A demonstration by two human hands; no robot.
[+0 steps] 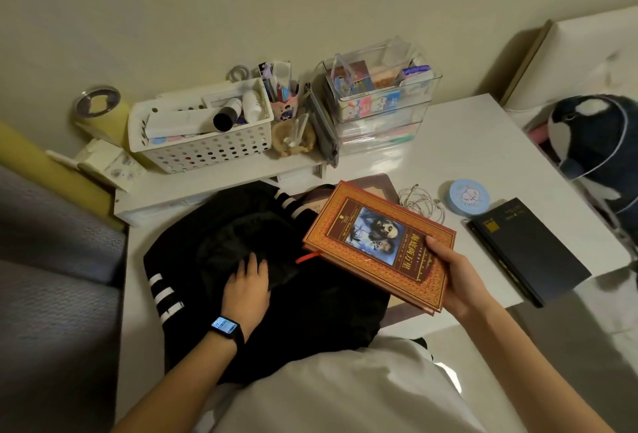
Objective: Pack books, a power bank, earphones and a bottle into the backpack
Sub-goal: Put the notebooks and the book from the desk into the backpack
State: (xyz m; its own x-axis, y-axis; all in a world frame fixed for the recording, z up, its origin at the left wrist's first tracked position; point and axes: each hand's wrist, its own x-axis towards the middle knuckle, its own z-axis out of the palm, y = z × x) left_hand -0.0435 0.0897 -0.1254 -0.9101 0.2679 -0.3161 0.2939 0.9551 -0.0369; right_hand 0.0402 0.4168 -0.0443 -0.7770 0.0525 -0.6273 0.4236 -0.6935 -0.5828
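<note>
The hardback orange book (376, 242), with an ornate patterned cover facing up, hangs just right of frame centre above the right edge of the black fabric backpack (310, 311). Its long axis slants from the centre down to the lower right, and 1 red ribbon pokes out at its left corner. The right grip (452, 277) clasps its lower-right end, thumb on the cover. The left grip (247, 286) lies flat, fingers straight, on the backpack. A dark book (528, 249) rests on the white table (466, 142) at right.
</note>
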